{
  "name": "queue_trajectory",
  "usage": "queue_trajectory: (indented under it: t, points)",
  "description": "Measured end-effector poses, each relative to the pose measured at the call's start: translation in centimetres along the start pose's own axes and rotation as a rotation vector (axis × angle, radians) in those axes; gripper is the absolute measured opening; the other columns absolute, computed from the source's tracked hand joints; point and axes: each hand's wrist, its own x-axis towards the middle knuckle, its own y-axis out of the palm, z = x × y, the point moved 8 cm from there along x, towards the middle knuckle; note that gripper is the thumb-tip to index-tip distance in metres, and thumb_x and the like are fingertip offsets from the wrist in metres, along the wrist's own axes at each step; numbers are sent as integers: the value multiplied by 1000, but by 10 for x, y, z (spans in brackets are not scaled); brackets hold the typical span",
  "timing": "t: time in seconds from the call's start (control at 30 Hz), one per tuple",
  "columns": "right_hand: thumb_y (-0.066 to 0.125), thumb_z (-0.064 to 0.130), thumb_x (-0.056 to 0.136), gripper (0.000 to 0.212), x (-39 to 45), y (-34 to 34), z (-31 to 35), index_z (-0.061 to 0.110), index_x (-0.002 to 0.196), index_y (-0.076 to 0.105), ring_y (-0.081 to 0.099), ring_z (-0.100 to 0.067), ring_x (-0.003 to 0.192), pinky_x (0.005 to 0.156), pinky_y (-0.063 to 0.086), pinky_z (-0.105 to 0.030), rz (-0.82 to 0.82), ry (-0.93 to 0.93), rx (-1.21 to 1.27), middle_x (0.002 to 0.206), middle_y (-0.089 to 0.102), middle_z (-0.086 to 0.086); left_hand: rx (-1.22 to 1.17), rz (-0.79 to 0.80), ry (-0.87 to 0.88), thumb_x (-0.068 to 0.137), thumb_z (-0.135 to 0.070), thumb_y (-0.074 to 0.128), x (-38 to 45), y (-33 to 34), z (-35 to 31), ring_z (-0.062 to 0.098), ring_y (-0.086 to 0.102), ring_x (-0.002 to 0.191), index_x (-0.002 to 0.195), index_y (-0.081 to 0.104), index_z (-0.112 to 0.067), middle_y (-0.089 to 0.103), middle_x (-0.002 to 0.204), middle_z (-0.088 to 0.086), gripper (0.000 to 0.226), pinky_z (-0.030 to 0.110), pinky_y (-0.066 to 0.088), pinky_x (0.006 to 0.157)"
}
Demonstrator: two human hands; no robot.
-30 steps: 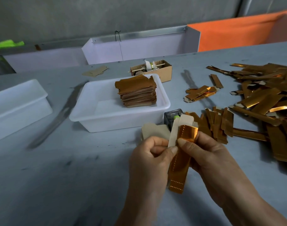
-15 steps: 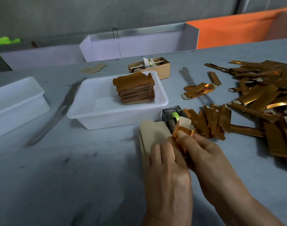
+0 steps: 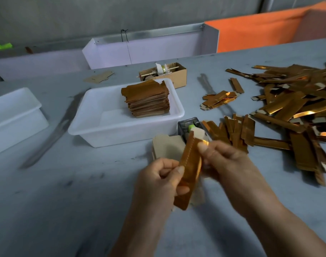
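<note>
A long gold-foil carton blank (image 3: 190,169) is held up above the grey table, tilted, between both hands. My left hand (image 3: 158,184) pinches its lower half with thumb and fingers. My right hand (image 3: 225,162) pinches its upper end, thumb on the foil. Behind the hands lies a flat beige card (image 3: 167,147), unfolded. A small dark device with a green part (image 3: 190,127) stands just beyond it.
A white tub (image 3: 95,127) holds a stack of flat gold blanks (image 3: 148,99). A second white tub (image 3: 13,112) sits at the left. Loose folded gold cartons (image 3: 292,108) cover the right side. A small cardboard box (image 3: 177,75) stands behind the tub.
Half a second ago both hands pressed the blank flat on the table. Now they have lifted it and hold it up folded, as narrow as one second ago.
</note>
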Motion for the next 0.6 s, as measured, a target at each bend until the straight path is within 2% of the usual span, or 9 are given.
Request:
queue_trajectory:
  t: [0.1,0.17,0.3,0.33,0.4,0.47,0.53,0.6]
  points:
    - [58,33,87,14,14,-44,16,25,82,67,66,-12,80,72,48,-27,-257,-104,-115,77,68,6,-61,-103,14,91,-17,62,2,-13,-3,2,68,58,83,65,-23,70,66,-16,11,21,53,56]
    - [60,27,89,13,24,-64,11,23,80,68,63,-15,84,74,46,-30,-320,-71,-200,75,68,4,-106,-157,9,91,-17,61,5,-22,-1,0,65,55,85,65,-20,70,65,-13,8,17,51,50]
    - [63,32,87,11,40,-54,-21,24,82,68,59,-11,85,69,42,-25,-138,92,-335,84,67,5,-155,-161,-65,92,-20,60,10,-20,8,6,62,57,88,65,-18,68,69,-4,7,21,50,53]
    - [63,34,86,13,42,-50,-25,22,82,68,61,-8,79,65,43,-21,-114,104,-335,78,68,5,-156,-149,-78,92,-20,60,10,-17,10,8,61,59,88,65,-17,67,71,-2,7,22,50,54]
    - [63,34,85,16,46,-44,-29,20,80,69,63,-1,64,49,42,-10,-97,112,-330,65,67,8,-143,-113,-90,92,-20,60,12,-8,12,11,59,63,89,66,-16,67,76,2,8,21,48,53]
    - [64,31,86,17,47,-43,-30,17,77,68,60,5,55,39,39,-7,-108,117,-326,59,65,7,-145,-76,-101,93,-21,59,14,0,14,13,58,66,93,66,-15,66,80,4,9,21,46,55]
    - [65,29,85,17,48,-42,-29,17,73,67,61,-1,53,41,40,-10,-120,119,-352,59,63,6,-159,-45,-117,93,-20,59,16,8,15,12,56,66,96,66,-13,64,80,4,11,22,46,57]
    - [65,28,86,18,48,-40,-28,19,70,65,59,-7,59,50,39,-17,-118,119,-391,63,62,4,-177,-26,-127,93,-20,59,18,15,17,12,53,62,96,66,-11,62,77,4,12,22,45,56]
